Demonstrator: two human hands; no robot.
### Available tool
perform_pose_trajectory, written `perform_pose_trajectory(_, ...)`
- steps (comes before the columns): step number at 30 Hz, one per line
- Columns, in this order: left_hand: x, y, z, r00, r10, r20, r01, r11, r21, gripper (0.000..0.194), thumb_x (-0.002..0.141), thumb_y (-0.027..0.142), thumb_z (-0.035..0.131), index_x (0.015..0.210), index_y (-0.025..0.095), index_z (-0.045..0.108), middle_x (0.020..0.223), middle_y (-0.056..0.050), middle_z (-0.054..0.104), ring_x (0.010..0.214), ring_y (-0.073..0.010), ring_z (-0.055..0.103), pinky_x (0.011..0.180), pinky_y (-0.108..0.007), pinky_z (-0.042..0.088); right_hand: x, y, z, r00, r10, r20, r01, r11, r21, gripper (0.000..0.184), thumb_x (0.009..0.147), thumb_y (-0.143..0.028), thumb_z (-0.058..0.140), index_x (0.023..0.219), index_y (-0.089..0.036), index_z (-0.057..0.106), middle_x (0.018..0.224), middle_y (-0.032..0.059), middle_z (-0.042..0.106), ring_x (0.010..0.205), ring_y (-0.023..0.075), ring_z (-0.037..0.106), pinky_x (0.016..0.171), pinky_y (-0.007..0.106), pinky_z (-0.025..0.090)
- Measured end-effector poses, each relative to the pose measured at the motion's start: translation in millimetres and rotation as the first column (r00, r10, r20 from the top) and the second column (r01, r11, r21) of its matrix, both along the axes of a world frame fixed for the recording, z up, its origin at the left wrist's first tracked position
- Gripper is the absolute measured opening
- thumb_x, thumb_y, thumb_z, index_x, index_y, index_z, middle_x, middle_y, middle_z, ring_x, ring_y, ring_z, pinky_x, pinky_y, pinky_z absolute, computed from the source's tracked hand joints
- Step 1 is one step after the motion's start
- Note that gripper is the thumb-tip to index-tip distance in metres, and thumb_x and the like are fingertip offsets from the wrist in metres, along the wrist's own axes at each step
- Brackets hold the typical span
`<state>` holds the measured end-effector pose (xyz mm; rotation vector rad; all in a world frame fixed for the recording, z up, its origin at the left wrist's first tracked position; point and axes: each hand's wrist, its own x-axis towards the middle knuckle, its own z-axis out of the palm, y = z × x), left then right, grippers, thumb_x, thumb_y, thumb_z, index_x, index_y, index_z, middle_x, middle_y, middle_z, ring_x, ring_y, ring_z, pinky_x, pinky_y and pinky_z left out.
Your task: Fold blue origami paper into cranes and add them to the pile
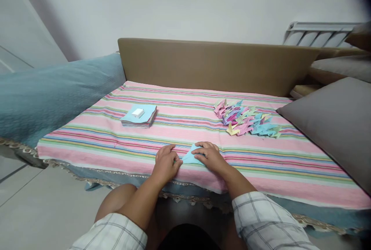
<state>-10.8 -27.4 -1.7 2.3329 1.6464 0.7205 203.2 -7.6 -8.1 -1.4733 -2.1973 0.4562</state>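
Observation:
A light blue sheet of origami paper [190, 158], folded to a pointed shape, lies on the striped cloth between my hands. My left hand [167, 162] pinches its left tip between thumb and forefinger. Over its right part rests my right hand [209, 155], fingers bent and pressing the paper down; they hide that side. Further off to the right is a heap of folded paper cranes [243, 120] in pink, purple, blue, green and yellow. A stack of square paper [145, 118] sits to the left, blue sheet uppermost, with a small white block [138, 113] on top.
The pink striped cloth [95, 126] covers the sofa seat, which ends at a lace-trimmed front edge. A brown backrest [203, 62] rises behind. Grey cushions [333, 126] lean at the right, and a blue-covered armrest [66, 91] bounds the left.

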Motion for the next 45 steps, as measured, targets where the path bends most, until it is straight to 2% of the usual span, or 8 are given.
perform_pose_trajectory(7,-1.0,2.2,-0.4,1.000,-0.019,-0.012,0.018,1.000,-0.015,0.008,0.071,0.023,0.061,0.066,0.019,0.058,0.121,-0.007,0.054,0.115,-0.0278,0.044,0.096,-0.047,0.034,0.5,0.4,-0.9,1.000,0.001,0.003,-0.001,1.000,0.003,0.020,0.081,-0.033,0.058,0.097,-0.035,0.068,0.121,0.0009,0.056,0.114,0.0224,0.044,0.097,0.044,0.027)
perform_pose_trajectory(12,-12.8,9.4,3.1,0.995,-0.082,0.061,0.085,0.995,-0.050,0.013,0.065,0.012,0.059,0.074,0.021,0.054,0.102,-0.005,0.062,0.109,-0.0246,0.051,0.091,-0.040,0.040,1.2,0.4,-1.4,1.000,0.004,0.000,-0.004,1.000,0.002,0.020,0.081,-0.033,0.058,0.097,-0.034,0.068,0.121,0.0013,0.056,0.114,0.0226,0.044,0.097,0.044,0.026)
perform_pose_trajectory(16,-6.6,-0.9,9.8,0.990,-0.095,0.105,0.080,0.987,0.139,0.021,0.067,0.009,0.049,0.084,0.021,0.054,0.101,-0.006,0.061,0.103,-0.0222,0.053,0.090,-0.039,0.041,0.7,0.7,-1.3,1.000,0.005,-0.001,-0.005,1.000,0.001,0.020,0.081,-0.033,0.058,0.097,-0.035,0.068,0.121,0.0014,0.056,0.114,0.0226,0.044,0.097,0.045,0.026)
perform_pose_trajectory(18,6.0,-12.2,10.6,0.971,-0.238,0.031,0.224,0.944,0.244,0.025,0.073,0.010,0.045,0.092,0.021,0.056,0.104,-0.006,0.062,0.104,-0.0207,0.053,0.100,-0.043,0.034,-0.6,0.7,-0.6,1.000,-0.001,-0.003,0.001,1.000,-0.004,0.020,0.081,-0.033,0.058,0.097,-0.035,0.068,0.121,0.0008,0.056,0.114,0.0223,0.044,0.097,0.044,0.027)
perform_pose_trajectory(21,26.3,-27.0,2.6,0.901,-0.398,-0.174,0.431,0.869,0.244,0.041,0.078,0.013,0.044,0.117,0.022,0.050,0.125,-0.006,0.054,0.120,-0.0233,0.043,0.108,-0.047,0.023,-1.7,0.9,0.8,1.000,-0.010,-0.007,0.010,1.000,-0.013,0.019,0.081,-0.032,0.057,0.096,-0.036,0.068,0.120,0.0006,0.057,0.115,0.0222,0.044,0.098,0.045,0.026)
perform_pose_trajectory(28,35.1,-27.1,-25.9,0.903,-0.330,-0.277,0.385,0.905,0.179,0.050,0.079,0.020,0.049,0.129,0.019,0.042,0.129,-0.012,0.050,0.123,-0.0282,0.042,0.106,-0.050,0.028,18.1,6.3,4.8,0.986,0.036,-0.162,-0.042,0.999,-0.032,0.017,0.079,-0.029,0.058,0.091,-0.024,0.070,0.117,0.0061,0.058,0.112,0.0211,0.048,0.098,0.039,0.034)
perform_pose_trajectory(34,31.1,-24.2,-21.4,0.892,-0.340,-0.297,0.399,0.902,0.167,0.051,0.079,0.020,0.050,0.129,0.020,0.043,0.133,-0.011,0.048,0.126,-0.0280,0.039,0.108,-0.051,0.023,34.2,9.1,5.0,0.989,0.024,-0.148,-0.033,0.998,-0.054,0.014,0.080,-0.029,0.057,0.080,-0.020,0.068,0.116,0.0080,0.056,0.114,0.0211,0.047,0.099,0.038,0.033)
perform_pose_trajectory(45,33.2,-24.9,-18.4,0.891,-0.336,-0.305,0.395,0.905,0.158,0.050,0.078,0.021,0.051,0.127,0.018,0.045,0.131,-0.011,0.049,0.126,-0.0284,0.039,0.109,-0.049,0.022,27.8,7.5,2.3,0.998,-0.020,-0.062,0.022,0.999,0.031,0.012,0.077,-0.030,0.061,0.071,-0.020,0.065,0.114,0.0080,0.055,0.110,0.0222,0.046,0.095,0.037,0.036)
